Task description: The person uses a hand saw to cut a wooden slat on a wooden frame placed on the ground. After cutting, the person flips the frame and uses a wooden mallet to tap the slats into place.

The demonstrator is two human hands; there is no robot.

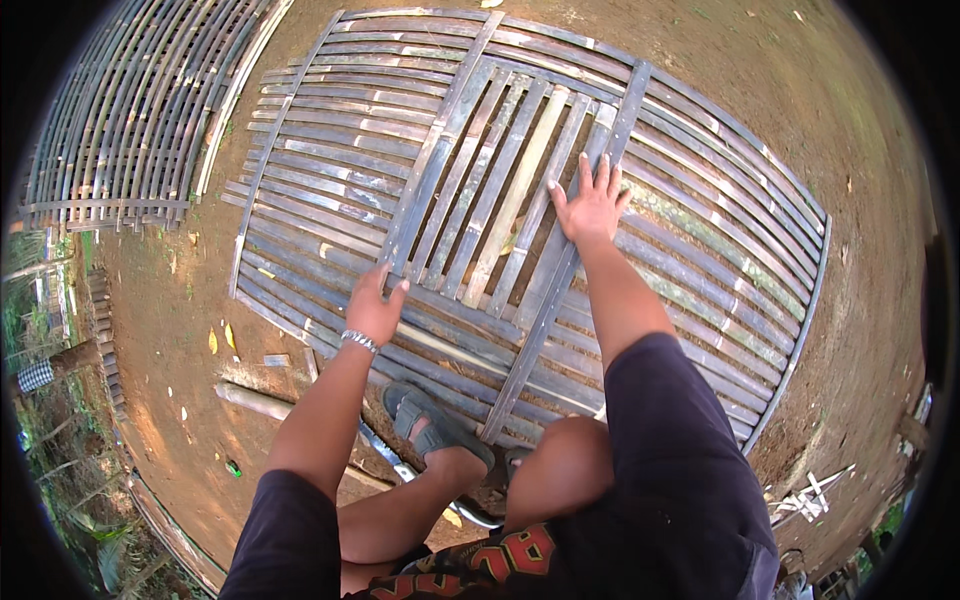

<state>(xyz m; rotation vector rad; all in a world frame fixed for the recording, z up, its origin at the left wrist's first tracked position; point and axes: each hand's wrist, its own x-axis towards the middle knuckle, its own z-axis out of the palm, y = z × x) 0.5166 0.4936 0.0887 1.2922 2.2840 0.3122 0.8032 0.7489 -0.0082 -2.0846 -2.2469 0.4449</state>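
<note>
A wide bamboo slat panel point(350, 150) lies flat on the soil in front of me. Across its middle section runs a set of lengthwise bamboo slats point(517, 195), between two longer cross strips. My right hand point(592, 212) rests with spread fingers on the right cross strip point(545, 290), at the edge of that set. Near the lower end of the left cross strip point(412, 215) is my left hand point(374, 308), its fingers loosely bent and thumb apart. Neither hand is wrapped round anything. A metal bracelet point(360, 341) circles my left wrist.
Another bamboo slat panel point(120, 110) lies at the far left. By my sandalled foot point(430, 425) are a bamboo pole point(255, 401) and a long, pale metallic object point(385, 452), partly hidden by my leg. Pale sticks point(815, 497) lie at the lower right.
</note>
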